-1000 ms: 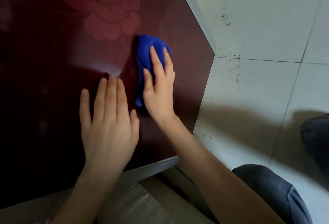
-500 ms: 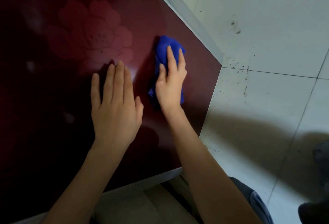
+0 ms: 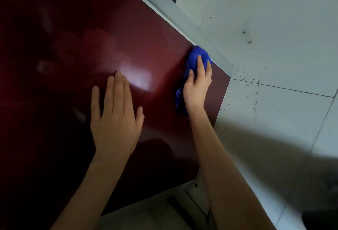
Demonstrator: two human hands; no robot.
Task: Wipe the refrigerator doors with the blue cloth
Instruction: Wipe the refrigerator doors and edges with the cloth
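1 blue cloth (image 3: 197,54) under r hand (image 3: 197,88), fingers straight; l hand (image 3: 115,125) flat on door (image 3: 87,28).

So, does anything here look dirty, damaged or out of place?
Only the pale tiles beside the refrigerator door: dark specks are scattered along the grout line near its corner, and a dark smudge sits further up. The door looks undamaged.

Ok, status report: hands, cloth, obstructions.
Left hand flat on the refrigerator door, holding nothing. Right hand presses the blue cloth at the door's edge, against the grey trim. Nothing blocking the cloth.
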